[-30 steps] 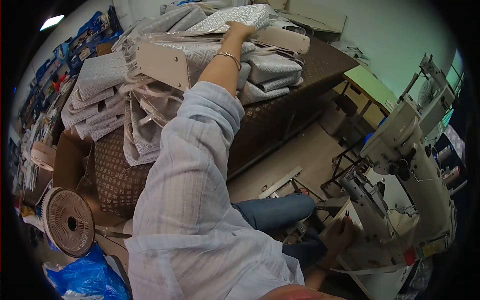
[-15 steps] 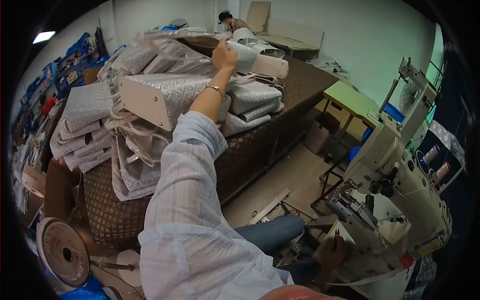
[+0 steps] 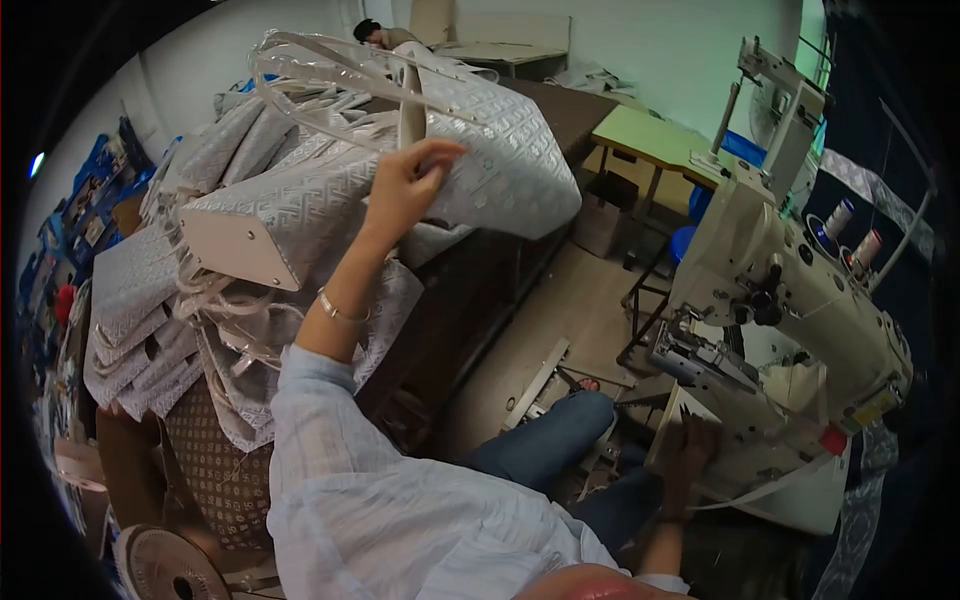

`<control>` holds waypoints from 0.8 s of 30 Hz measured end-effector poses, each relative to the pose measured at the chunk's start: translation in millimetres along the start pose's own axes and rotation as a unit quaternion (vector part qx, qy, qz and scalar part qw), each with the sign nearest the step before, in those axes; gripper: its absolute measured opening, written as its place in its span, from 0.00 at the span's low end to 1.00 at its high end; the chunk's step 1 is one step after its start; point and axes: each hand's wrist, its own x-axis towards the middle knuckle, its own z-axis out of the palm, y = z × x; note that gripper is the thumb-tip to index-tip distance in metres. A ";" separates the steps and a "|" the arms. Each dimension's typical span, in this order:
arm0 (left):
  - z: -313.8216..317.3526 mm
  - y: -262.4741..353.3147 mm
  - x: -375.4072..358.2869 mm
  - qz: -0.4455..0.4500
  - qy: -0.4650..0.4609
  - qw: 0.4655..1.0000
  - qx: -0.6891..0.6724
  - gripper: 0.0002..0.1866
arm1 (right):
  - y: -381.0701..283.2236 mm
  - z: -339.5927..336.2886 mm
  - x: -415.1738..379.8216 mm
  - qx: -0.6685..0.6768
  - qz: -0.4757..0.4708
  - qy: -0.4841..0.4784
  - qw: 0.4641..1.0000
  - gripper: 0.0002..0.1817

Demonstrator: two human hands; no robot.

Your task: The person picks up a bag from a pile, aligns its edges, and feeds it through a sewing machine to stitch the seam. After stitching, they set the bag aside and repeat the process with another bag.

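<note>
My left hand (image 3: 405,190) is raised over the pile, its fingers closed at the side of a silvery-white patterned tote bag (image 3: 510,150). The bag is tilted in the air, and its long handles (image 3: 285,50), wrapped in clear plastic, loop out to the left. Exactly where the fingers grip the bag is hard to see. Down by the sewing machine (image 3: 780,280), my right hand (image 3: 692,450) is closed around a small dark pointed tool (image 3: 685,411), mostly hidden in the fingers. Under my left arm lies another patterned bag with a beige base panel (image 3: 240,245).
Stacked patterned bags (image 3: 130,300) cover the near end of a table with a brown printed cover (image 3: 225,490). A fan (image 3: 170,565) stands at lower left. Beyond the machine is a yellow-green table (image 3: 660,145). At the back, another person (image 3: 375,35) bends over.
My left hand has brought the tote bag off the pile, nearer and to the right, turning its patterned side into view. The view has shifted too. My right hand stays by the machine.
</note>
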 end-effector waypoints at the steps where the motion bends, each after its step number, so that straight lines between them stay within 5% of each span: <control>1: -3.4 4.3 -19.1 -0.015 -0.045 0.999 -0.025 0.14 | -2.9 -2.6 -0.9 -0.014 -0.010 0.020 1.000 0.13; 7: -38.1 10.4 -88.7 -0.078 -0.341 0.925 -0.149 0.14 | -100.4 -17.8 22.7 0.136 -0.141 -0.063 0.979 0.19; 10: -25.1 9.6 -111.3 -0.058 -0.555 0.819 -0.134 0.15 | -164.8 -13.3 52.7 0.248 -0.108 -0.150 0.951 0.30; 14: -31.5 14.1 -101.0 0.008 -0.636 0.757 -0.147 0.15 | -184.0 33.2 76.8 0.247 -0.109 -0.106 0.957 0.40; 20: -42.5 1.2 -98.7 0.075 -0.631 0.755 -0.165 0.12 | -179.0 41.7 101.5 0.162 -0.162 -0.170 0.958 0.38; 24: -43.7 -4.7 -94.7 0.073 -0.630 0.747 -0.198 0.11 | -177.7 26.9 109.3 0.200 -0.167 -0.212 0.942 0.28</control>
